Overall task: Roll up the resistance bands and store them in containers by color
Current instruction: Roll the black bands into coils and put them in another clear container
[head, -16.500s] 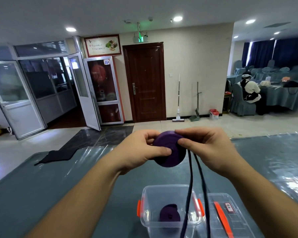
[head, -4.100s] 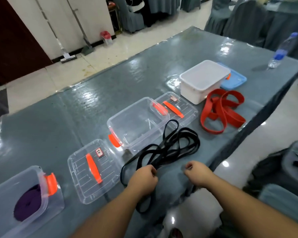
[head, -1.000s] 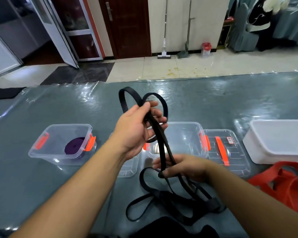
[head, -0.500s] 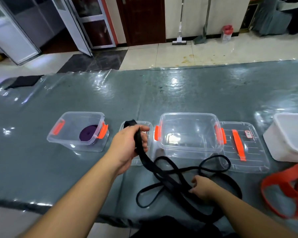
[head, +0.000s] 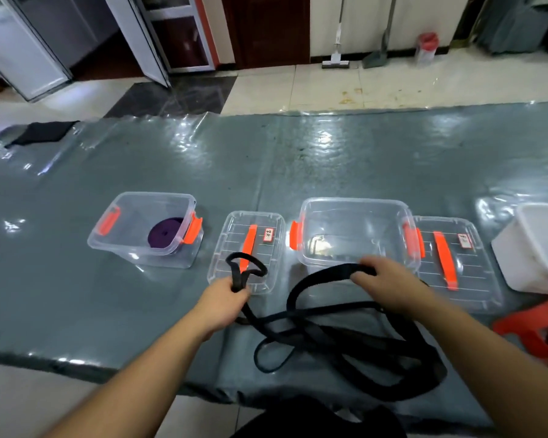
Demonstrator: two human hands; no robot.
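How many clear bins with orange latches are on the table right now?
2: the left clear bin holds a purple roll; the middle clear bin looks empty. More may sit outside the frame.

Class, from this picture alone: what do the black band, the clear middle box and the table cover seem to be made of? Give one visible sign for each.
Black band: probably rubber or latex, matte; it droops in limp, floppy loops.
Clear box: rigid transparent plastic, glossy; the table shows through its walls, and its clips are orange.
Table cover: seemingly a clear plastic film over grey cloth; it wrinkles and throws bright glare.
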